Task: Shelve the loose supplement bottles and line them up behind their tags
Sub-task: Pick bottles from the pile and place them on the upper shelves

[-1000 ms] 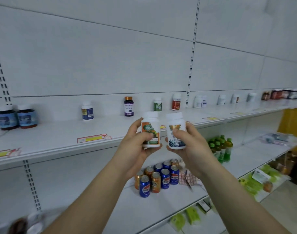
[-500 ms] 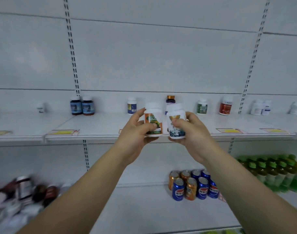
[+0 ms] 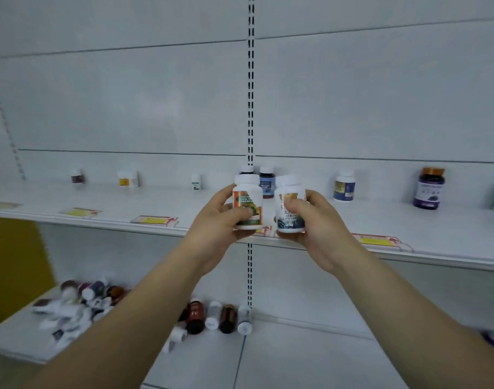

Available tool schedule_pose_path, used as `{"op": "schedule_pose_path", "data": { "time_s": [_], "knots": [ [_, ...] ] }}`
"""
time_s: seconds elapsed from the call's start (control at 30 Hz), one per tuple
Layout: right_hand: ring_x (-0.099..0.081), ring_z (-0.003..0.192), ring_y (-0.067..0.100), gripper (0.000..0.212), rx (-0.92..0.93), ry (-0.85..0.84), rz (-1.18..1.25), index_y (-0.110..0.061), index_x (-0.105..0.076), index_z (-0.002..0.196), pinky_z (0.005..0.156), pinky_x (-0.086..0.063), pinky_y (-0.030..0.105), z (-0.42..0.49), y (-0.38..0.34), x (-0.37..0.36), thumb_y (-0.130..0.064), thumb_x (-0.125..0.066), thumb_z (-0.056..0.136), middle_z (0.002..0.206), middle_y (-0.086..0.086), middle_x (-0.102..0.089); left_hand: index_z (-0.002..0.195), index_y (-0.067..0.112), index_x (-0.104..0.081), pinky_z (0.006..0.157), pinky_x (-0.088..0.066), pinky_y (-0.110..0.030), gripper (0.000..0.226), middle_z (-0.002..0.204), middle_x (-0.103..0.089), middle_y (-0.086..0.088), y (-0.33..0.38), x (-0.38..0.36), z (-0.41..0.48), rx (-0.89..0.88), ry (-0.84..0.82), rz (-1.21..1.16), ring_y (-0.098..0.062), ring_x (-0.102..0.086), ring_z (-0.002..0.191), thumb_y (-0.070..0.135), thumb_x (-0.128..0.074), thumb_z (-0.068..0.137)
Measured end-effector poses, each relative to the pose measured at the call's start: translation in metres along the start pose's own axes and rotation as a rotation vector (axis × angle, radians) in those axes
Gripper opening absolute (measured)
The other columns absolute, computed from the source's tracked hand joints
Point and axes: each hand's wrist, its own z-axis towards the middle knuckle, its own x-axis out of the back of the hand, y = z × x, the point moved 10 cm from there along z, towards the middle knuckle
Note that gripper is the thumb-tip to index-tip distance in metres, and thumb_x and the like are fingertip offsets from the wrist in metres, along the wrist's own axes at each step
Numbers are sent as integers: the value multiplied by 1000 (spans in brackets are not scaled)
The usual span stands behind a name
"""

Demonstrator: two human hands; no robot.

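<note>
My left hand (image 3: 217,220) grips a white bottle with an orange and green label (image 3: 248,202), held upright in front of the upper shelf (image 3: 425,228). Right beside it, my right hand (image 3: 316,223) grips a white bottle with a dark blue label (image 3: 290,204). Both bottles hover just above the shelf's front edge, over a yellow price tag (image 3: 265,230). Single bottles stand along the back of that shelf: a dark blue-labelled one (image 3: 267,181) behind my hands, a white and blue one (image 3: 344,186), and a purple one (image 3: 429,188).
More yellow tags (image 3: 155,220) (image 3: 377,240) lie along the shelf edge. On the lower shelf (image 3: 310,357) lies a blurred heap of loose bottles (image 3: 77,301) and a short row of lying bottles (image 3: 216,315). A yellow panel (image 3: 15,265) stands at the left.
My view has swung left along the shelving; the cans and green drinks have left the frame and the heap of loose bottles came in. Both hands still hold their bottles side by side.
</note>
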Motion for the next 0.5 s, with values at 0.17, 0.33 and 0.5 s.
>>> {"op": "schedule_pose_path", "data": {
  "time_s": [0.17,0.33,0.5],
  "knots": [
    [-66,92,20,20,22,33,-65,-17,-57,106,87,-54,43,11,-5,12,-16,-62,87,105,7,-67,122,18,-56,79,-57,-41,43,98,-65,-15,-2,-10,14,6,-44,-14,-17,-67,74,-8,-48,88],
    [-65,94,24,20,43,88,-113,-17,-58,101,89,-51,46,-4,-25,83,-15,-63,82,106,9,-66,116,16,-58,84,-53,-46,40,100,-62,-15,-22,-83,13,33,-138,-39,-22,-63,81,-8,-44,87],
    [-64,103,29,40,44,159,-190,-20,-60,103,97,-46,56,-43,-55,193,-27,-68,64,108,9,-67,124,16,-51,82,-55,-44,46,100,-63,-14,-51,-195,3,58,-193,-70,-22,-63,82,-10,-46,86]
  ]
}}
